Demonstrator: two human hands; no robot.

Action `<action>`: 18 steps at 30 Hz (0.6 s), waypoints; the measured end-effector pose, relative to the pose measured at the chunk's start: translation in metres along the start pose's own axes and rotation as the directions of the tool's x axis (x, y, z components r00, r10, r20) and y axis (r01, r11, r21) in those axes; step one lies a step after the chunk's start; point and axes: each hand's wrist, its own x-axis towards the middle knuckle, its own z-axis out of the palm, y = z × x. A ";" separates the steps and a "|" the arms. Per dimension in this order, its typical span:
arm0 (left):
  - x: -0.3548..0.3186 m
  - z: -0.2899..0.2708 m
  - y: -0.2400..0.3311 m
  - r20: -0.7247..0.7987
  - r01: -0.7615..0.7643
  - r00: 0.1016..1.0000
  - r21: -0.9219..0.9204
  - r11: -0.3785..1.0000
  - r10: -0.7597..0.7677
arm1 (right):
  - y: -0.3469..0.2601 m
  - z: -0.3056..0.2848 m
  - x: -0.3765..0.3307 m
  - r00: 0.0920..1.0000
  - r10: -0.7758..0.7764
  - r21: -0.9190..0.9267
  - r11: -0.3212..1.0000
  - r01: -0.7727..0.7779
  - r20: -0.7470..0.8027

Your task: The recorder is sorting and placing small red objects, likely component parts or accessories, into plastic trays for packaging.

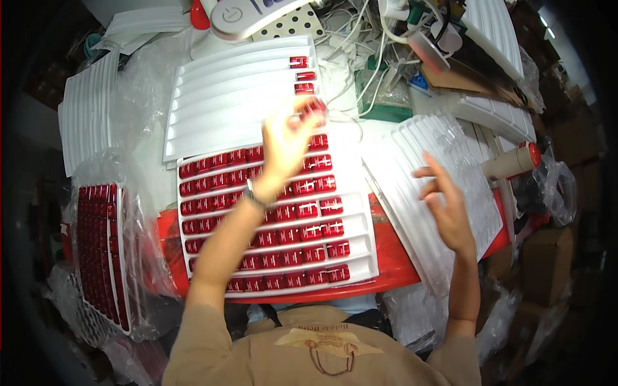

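My left hand (287,136) reaches over the far white ribbed tray (225,90), its fingers closed on a small red cylinder (313,113). Motion blur softens the hand and the cylinder. Several like it, such as one red cylinder (298,62), sit at the right end of that tray's upper rows. Nearer me, a second white tray (365,248) carries rows of red cylinders with pale print, and my left forearm hides part of them. On the right, my right hand (445,209) hovers over a stack of white ribbed trays (402,167), fingers apart and holding nothing.
At the left stands another tray of red cylinders (100,244) beside clear plastic wrap (148,83). A white device (257,16) overhangs the far edge. Tangled white cables (347,38) lie at the back, and a beige red-capped bottle (512,162) is at right.
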 end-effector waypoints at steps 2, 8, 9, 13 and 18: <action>0.086 -0.010 -0.043 -0.020 -0.355 0.922 0.357 0.864 0.387 | 0.025 -0.020 -0.011 0.972 0.126 0.062 0.991 -0.116 -0.197; 0.215 -0.022 -0.115 0.162 -0.353 0.912 0.776 0.523 0.376 | 0.077 -0.044 -0.018 0.933 0.150 -0.090 0.978 -0.188 -0.327; 0.218 -0.025 -0.119 0.180 -0.285 0.951 0.827 0.485 0.252 | 0.083 -0.048 -0.008 0.928 0.073 -0.248 0.953 -0.173 -0.365; 0.194 -0.019 -0.093 0.131 -0.272 0.930 0.874 0.403 0.344 | 0.114 -0.046 0.064 0.954 -0.115 -0.686 0.719 -0.114 -0.279; 0.057 -0.005 -0.029 0.454 -0.432 0.875 0.579 0.691 0.167 | 0.139 -0.042 0.094 0.995 0.019 -0.915 0.391 -0.100 -0.101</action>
